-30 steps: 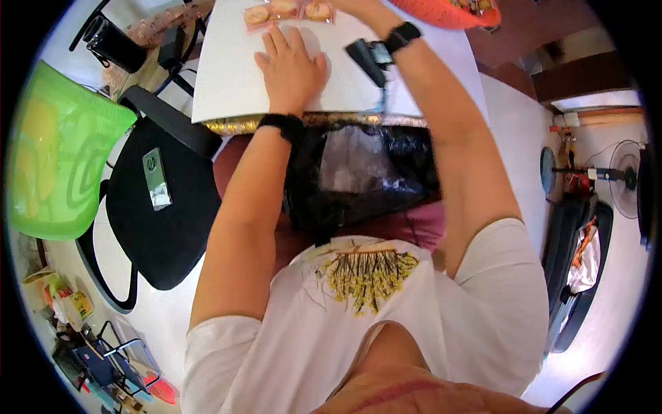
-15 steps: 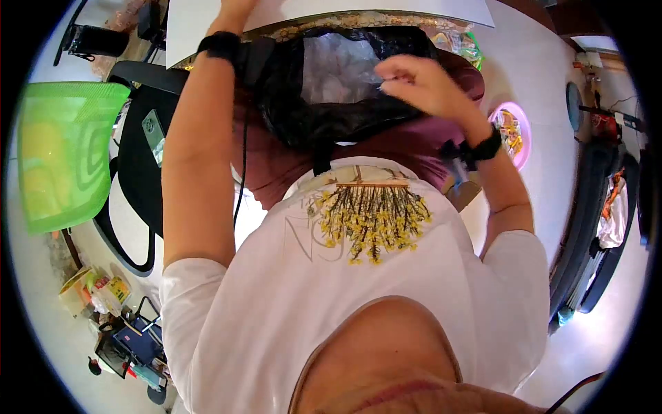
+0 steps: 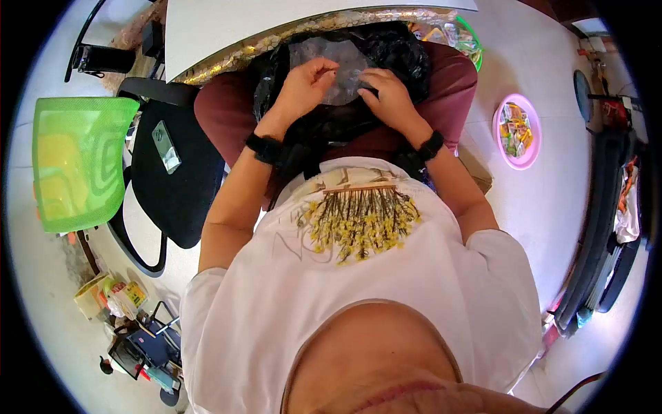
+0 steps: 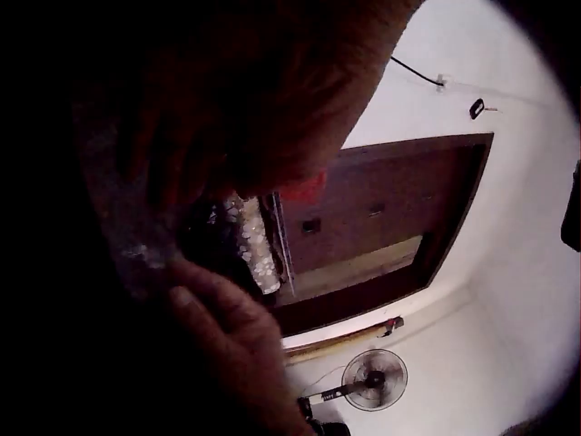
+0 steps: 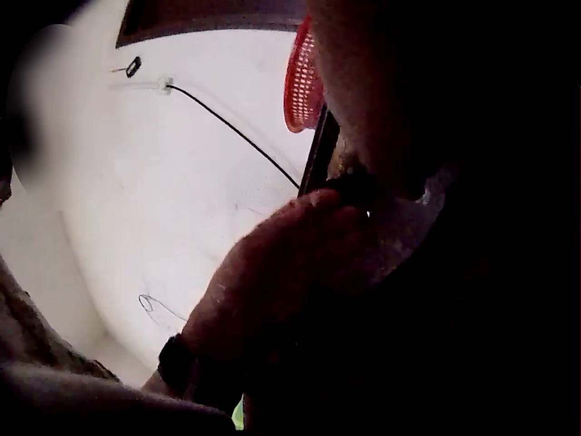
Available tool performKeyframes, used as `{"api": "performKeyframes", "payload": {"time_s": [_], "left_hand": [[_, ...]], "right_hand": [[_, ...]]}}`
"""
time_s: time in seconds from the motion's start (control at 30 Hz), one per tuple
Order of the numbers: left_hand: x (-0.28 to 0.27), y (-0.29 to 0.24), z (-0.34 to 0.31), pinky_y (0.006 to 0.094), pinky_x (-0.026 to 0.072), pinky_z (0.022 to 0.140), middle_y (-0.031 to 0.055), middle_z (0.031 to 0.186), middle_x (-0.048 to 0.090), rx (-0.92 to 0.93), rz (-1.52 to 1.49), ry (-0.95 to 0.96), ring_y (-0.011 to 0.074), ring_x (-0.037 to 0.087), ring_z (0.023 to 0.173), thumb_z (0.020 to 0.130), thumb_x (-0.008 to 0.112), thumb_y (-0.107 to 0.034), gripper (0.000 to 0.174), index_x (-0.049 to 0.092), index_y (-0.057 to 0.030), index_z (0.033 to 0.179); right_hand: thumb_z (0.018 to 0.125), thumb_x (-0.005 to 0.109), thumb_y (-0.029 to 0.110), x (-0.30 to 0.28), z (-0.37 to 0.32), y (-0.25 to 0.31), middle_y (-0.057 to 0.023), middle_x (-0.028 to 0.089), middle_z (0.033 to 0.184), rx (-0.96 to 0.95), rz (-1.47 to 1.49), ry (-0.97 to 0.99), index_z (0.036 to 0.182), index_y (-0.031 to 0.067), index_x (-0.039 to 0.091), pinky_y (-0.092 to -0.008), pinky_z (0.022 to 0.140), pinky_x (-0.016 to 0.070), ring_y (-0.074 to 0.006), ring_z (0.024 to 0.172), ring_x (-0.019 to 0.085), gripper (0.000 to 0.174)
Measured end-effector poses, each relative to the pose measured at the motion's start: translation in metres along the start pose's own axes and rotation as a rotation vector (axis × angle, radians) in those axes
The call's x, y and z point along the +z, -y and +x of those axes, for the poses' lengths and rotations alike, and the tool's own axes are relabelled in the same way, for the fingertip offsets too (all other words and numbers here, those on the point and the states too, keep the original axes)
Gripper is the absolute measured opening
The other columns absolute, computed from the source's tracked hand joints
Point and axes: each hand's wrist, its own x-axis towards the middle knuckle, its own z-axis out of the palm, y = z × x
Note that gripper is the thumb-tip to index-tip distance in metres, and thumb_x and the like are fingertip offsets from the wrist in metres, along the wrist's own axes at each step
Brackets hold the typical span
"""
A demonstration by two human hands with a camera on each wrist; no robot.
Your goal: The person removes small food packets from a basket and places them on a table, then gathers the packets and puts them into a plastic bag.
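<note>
On the person's lap lies an open black plastic bag (image 3: 407,55), with clear plastic bags (image 3: 352,58) spread over it. The left hand (image 3: 308,86) is at the left side of the clear plastic, its thumb and forefinger pinched together on it. From the right, the right hand (image 3: 389,99) takes the clear plastic between thumb and fingertips. In the left wrist view the right hand (image 4: 231,331) shows finger and thumb at the edge of the dim, shiny plastic (image 4: 136,254). The left hand (image 5: 281,263) appears dark in the right wrist view, fingers against the plastic (image 5: 404,236).
A white table (image 3: 227,31) stands just beyond the lap. On the floor to the right sits a pink basin (image 3: 529,155) of small packets, with a green-rimmed basket (image 3: 478,52) near the knee. At left, a black chair seat (image 3: 155,200) carries a phone (image 3: 165,146).
The left hand has come off the tabletop down to the lap. My right hand has come back from the table's far side to the clear plastic. The view has tilted down.
</note>
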Motion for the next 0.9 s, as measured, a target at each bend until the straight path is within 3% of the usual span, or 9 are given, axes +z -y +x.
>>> {"api": "performKeyframes", "payload": {"time_s": [0.17,0.27,0.37,0.47,0.57,0.6,0.73,0.83,0.9], "left_hand": [[0.005,0.005,-0.007,0.0258,0.0487,0.074,0.0058,0.107,0.06,-0.024,-0.007,-0.11,0.0131,0.059,0.092,0.086,0.061,-0.005,0.035,0.054,-0.0034,0.12],[0.013,-0.013,-0.01,0.0264,0.049,0.075,0.0088,0.112,0.058,0.142,0.217,-0.196,0.016,0.058,0.098,0.079,0.068,-0.002,0.046,0.052,-0.0048,0.123],[0.021,-0.024,-0.007,0.0266,0.0489,0.076,0.0113,0.115,0.057,0.369,0.41,-0.318,0.0189,0.057,0.101,0.074,0.072,-0.001,0.047,0.056,-0.0042,0.118],[0.02,-0.017,-0.004,0.026,0.0488,0.077,0.008,0.112,0.06,0.499,0.471,-0.274,0.0164,0.058,0.097,0.08,0.067,-0.002,0.03,0.061,-0.0034,0.11],[0.016,-0.036,-0.011,0.0242,0.0488,0.071,0.0064,0.095,0.065,0.221,-0.145,-0.205,0.0118,0.059,0.085,0.086,0.06,-0.003,0.016,0.063,-0.0042,0.102],[0.013,-0.047,-0.013,0.0228,0.0478,0.071,0.0006,0.087,0.066,0.223,-0.322,-0.232,0.0064,0.057,0.078,0.091,0.052,-0.003,0.015,0.064,-0.0051,0.1],[-0.014,-0.081,-0.023,0.0273,0.0508,0.077,0.005,0.097,0.066,0.02,-0.831,-0.071,0.0127,0.062,0.087,0.093,0.049,-0.008,0.018,0.061,-0.0017,0.104],[-0.022,-0.084,-0.027,0.0298,0.0506,0.081,0.0075,0.102,0.065,0.007,-0.94,-0.039,0.0162,0.063,0.091,0.093,0.048,-0.01,0.021,0.059,-0.0008,0.109],[-0.026,-0.082,-0.028,0.031,0.0499,0.083,0.0092,0.106,0.064,0.033,-0.955,-0.006,0.018,0.062,0.093,0.094,0.047,-0.013,0.025,0.057,-0.0013,0.114]], "right_hand": [[0.076,0.068,0.008,-0.024,0.006,0.018,-0.0135,0.064,0.107,0.02,0.379,-0.193,0.098,0.0019,0.066,-0.0335,0.087,0.0472,-0.0272,0.1,0.061,0.023],[0.078,0.068,0.005,-0.032,0.007,0.024,-0.0111,0.064,0.106,0.074,0.495,-0.152,0.1,0.0025,0.066,-0.0308,0.087,0.0472,-0.0229,0.099,0.061,0.022],[0.079,0.068,0.005,-0.039,0.009,0.035,-0.0103,0.064,0.106,0.013,0.579,-0.102,0.1,0.0023,0.066,-0.0297,0.087,0.0471,-0.0213,0.099,0.061,0.022],[0.08,0.067,0.005,-0.05,0.011,0.054,-0.0101,0.063,0.109,-0.097,0.611,-0.089,0.1,0.0023,0.067,-0.0296,0.087,0.0465,-0.0204,0.101,0.06,0.02],[0.08,0.069,0.01,-0.062,0.021,0.057,-0.0103,0.06,0.117,-0.177,0.585,-0.149,0.108,0.0038,0.064,-0.0312,0.091,0.0445,-0.0205,0.107,0.057,0.029],[0.08,0.07,0.013,-0.066,0.024,0.056,-0.0103,0.059,0.12,-0.201,0.567,-0.18,0.112,0.0045,0.062,-0.0318,0.093,0.0436,-0.0207,0.11,0.056,0.034],[0.079,0.072,0.031,-0.064,0.034,0.045,-0.0119,0.051,0.129,0.039,0.585,0.008,0.135,0.0042,0.043,-0.0334,0.1,0.0379,-0.0208,0.118,0.049,0.068],[0.084,0.068,0.03,-0.062,0.036,0.053,-0.0101,0.046,0.133,0.156,0.978,0.302,0.138,0.0009,0.036,-0.0327,0.101,0.0361,-0.0179,0.123,0.044,0.069],[0.085,0.068,0.026,-0.063,0.033,0.058,-0.0054,0.058,0.112,0.236,0.982,0.332,0.124,-0.0001,0.05,-0.0267,0.086,0.0435,-0.011,0.1,0.054,0.051]]}}
